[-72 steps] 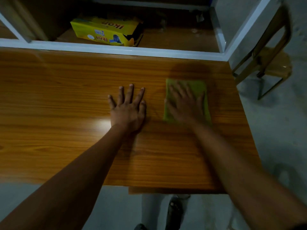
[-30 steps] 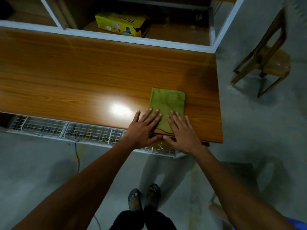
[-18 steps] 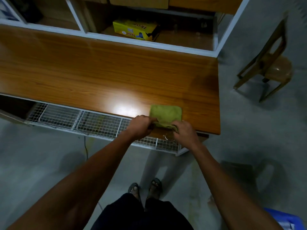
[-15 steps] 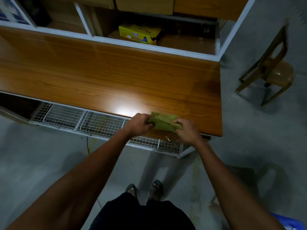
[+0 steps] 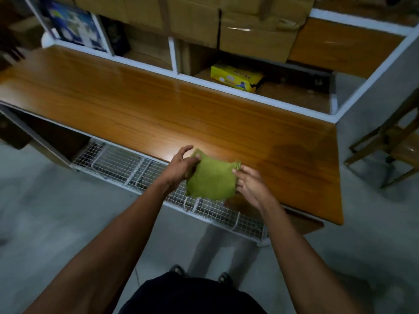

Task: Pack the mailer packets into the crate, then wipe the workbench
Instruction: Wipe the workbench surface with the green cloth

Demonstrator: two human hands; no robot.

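A green cloth [image 5: 209, 177] is held up above the near edge of the wooden surface [image 5: 158, 114], pinched at its upper corners by the left hand [image 5: 182, 165] and right hand [image 5: 247, 182]. At one o'clock, a yellow box [image 5: 235, 78] lies on a shelf, its print unreadable.

desk [image 5: 158, 114]: glossy wood top, bright glare near front edge | shelf [image 5: 294, 96] behind: yellow box [image 5: 235, 78] lying on it

The green cloth [image 5: 210, 180] is soft and a bit crumpled. It hangs spread out in the air over the front edge of the brown wooden surface [image 5: 204, 116]. The left hand [image 5: 183, 165] and right hand [image 5: 248, 181] pinch its top corners.
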